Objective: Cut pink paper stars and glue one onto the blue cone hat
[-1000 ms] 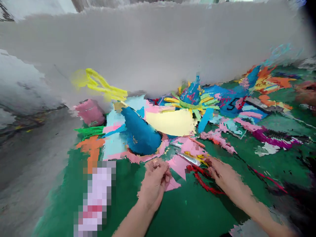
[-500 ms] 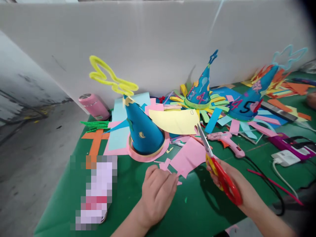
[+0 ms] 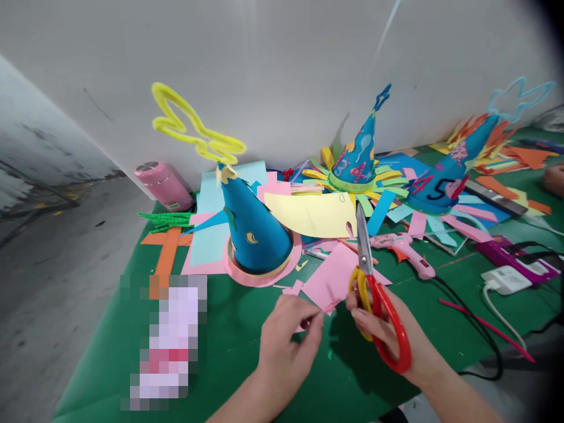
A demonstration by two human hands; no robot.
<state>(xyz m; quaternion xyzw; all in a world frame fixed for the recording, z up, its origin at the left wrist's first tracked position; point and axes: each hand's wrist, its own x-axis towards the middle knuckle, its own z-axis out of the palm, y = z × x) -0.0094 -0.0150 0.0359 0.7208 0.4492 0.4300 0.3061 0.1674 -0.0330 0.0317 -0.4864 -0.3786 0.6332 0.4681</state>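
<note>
My right hand (image 3: 388,329) grips a pair of scissors (image 3: 390,320) with red and yellow handles. The blades point away from me and lie close together, over the edge of a pale yellow sheet (image 3: 312,214). My left hand (image 3: 288,349) is closed in a pinch, thumb against fingertips, on what looks like a small piece of pink paper, mostly hidden by the fingers. Just beyond it a pink sheet (image 3: 330,279) lies on the table. A blue cone hat (image 3: 258,238) with a pink brim and a yellow pipe-cleaner shape (image 3: 189,126) stands ahead of my left hand.
Two more decorated hats (image 3: 356,158) stand farther back on the green table (image 3: 229,358). At right lie a pink glue gun (image 3: 403,249) and a purple power strip (image 3: 515,258). A pink bottle (image 3: 163,185) leans near the wall; a blurred-out object (image 3: 171,341) sits left. Another person's hand (image 3: 554,179) shows at far right.
My right hand has brought the scissors left, turning the blades more upright. My left hand has turned, so that its thumb and fingertip pinch now shows. The view has shifted slightly.
</note>
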